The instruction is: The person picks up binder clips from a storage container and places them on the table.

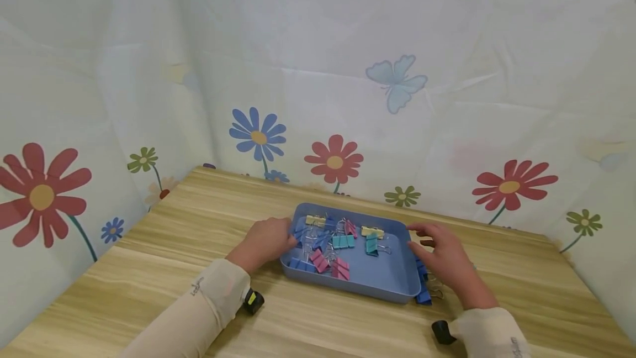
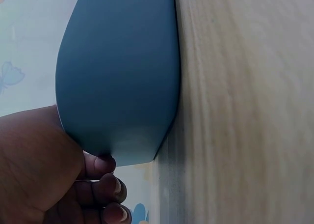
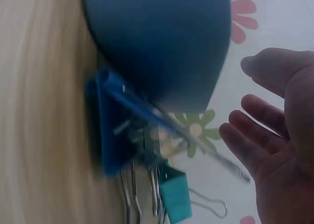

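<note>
A shallow blue tray (image 1: pixel 355 290) sits on the table with binder clips in it: blue, pink, teal and pale yellow. At its left end my left hand (image 1: pixel 266 241) grips the rim, thumb over the edge and fingertips curled by the corner of the tray wall (image 2: pixel 120 81). Beside the right end, my right hand (image 1: pixel 445 254) hovers with spread fingers and holds nothing. The right wrist view shows that hand (image 3: pixel 279 130) apart from the tray wall. Below it, blue binder clips (image 1: pixel 424 285) and a teal binder clip (image 3: pixel 175 194) lie outside the tray.
The wooden table (image 1: pixel 318 327) reaches back to a pale curtain (image 1: pixel 308 32) printed with flowers and a butterfly. Inside the tray, most clips crowd the left half; a teal clip (image 1: pixel 372 243) lies farther right. Dark wrist cameras (image 1: pixel 254 301) hang beneath both sleeves.
</note>
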A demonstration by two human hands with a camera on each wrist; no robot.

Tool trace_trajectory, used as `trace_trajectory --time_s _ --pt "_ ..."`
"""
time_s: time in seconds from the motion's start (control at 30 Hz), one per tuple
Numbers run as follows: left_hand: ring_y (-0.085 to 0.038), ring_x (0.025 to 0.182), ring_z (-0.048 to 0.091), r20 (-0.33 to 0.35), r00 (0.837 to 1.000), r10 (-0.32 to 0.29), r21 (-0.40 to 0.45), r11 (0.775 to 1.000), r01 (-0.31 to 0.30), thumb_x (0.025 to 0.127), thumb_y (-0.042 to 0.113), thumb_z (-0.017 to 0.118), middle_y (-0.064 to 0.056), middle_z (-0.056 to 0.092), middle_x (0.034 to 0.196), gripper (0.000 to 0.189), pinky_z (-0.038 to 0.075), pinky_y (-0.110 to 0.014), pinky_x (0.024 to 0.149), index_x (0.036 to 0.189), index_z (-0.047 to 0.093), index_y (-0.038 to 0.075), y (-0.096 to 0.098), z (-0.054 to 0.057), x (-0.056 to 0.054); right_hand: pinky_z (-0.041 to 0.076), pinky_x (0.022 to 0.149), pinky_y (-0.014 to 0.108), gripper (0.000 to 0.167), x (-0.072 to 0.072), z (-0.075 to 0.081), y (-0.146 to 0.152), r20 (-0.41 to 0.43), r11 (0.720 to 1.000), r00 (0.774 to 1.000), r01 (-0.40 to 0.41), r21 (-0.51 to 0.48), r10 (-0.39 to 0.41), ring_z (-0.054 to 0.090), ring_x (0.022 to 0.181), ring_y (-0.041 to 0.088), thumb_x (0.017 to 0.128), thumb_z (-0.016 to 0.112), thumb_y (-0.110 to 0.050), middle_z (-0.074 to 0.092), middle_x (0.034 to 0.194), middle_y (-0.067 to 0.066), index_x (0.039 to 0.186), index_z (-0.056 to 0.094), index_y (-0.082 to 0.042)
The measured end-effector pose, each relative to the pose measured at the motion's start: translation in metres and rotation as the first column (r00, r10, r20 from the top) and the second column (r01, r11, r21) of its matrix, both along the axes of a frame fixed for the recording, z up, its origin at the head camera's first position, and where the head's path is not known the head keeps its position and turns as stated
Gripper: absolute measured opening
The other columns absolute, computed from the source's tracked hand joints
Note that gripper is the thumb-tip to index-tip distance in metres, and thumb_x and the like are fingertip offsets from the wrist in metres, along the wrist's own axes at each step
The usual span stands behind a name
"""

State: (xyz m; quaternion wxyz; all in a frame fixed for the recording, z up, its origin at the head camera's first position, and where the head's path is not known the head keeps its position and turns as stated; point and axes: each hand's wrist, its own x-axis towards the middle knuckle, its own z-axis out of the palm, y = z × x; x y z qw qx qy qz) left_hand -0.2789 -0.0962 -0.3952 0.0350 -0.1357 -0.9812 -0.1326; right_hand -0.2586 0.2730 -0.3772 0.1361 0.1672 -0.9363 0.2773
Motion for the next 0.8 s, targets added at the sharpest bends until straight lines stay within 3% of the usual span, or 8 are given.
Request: trace_trajectory --time_s 0.57,0.8 --pt "-0.019 0.063 0.051 -0.019 1.000 0.007 0.007 1.000 -0.007 0.085 0.029 0.061 -0.003 0.056 0.070 0.018 0.048 -0.041 0.063 0.082 0.056 0.012 -0.002 -0.003 -0.003 0.053 0.088 0.047 0.027 -0.015 0.002 -0.033 0.083 0.993 0.996 -0.051 0.106 0.043 0.064 0.106 0.033 0.091 0.066 -0.015 0.066 0.115 0.014 0.115 0.067 -0.005" --pt "-0.019 0.063 0.050 0.011 1.000 0.016 0.008 1.000 -0.016 0.085 0.029 0.061 -0.002 0.055 0.069 0.018 0.046 -0.039 0.061 0.082 0.055 0.012 -0.001 -0.004 -0.004 0.052 0.089 0.047 0.028 -0.016 -0.001 -0.040 0.119 0.993 0.992 -0.054 0.108 0.041 0.065 0.108 0.033 0.091 0.065 -0.016 0.065 0.118 0.015 0.117 0.066 -0.005"
